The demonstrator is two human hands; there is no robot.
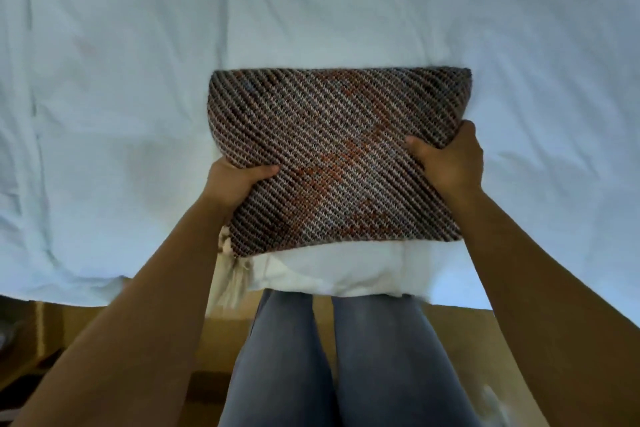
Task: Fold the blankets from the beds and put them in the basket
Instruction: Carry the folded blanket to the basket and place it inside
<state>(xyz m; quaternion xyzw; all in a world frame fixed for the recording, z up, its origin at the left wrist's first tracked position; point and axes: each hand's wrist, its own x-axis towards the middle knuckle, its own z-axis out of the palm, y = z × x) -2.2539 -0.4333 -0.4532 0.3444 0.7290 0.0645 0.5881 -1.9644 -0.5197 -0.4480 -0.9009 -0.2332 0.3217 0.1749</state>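
I see folded blanket over bed | left hand grasping its left edge | right hand grasping its right edge

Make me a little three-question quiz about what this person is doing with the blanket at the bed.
1. True or false: both hands grip the folded blanket.
2. Which part dangles below it near the left hand? A) a tag B) a pale fringe C) a zip
3. Fill in: the blanket is held over the white ____.

Key
1. True; the right hand clasps the other side.
2. B, the fringe.
3. Bed sheet; no basket is in view.
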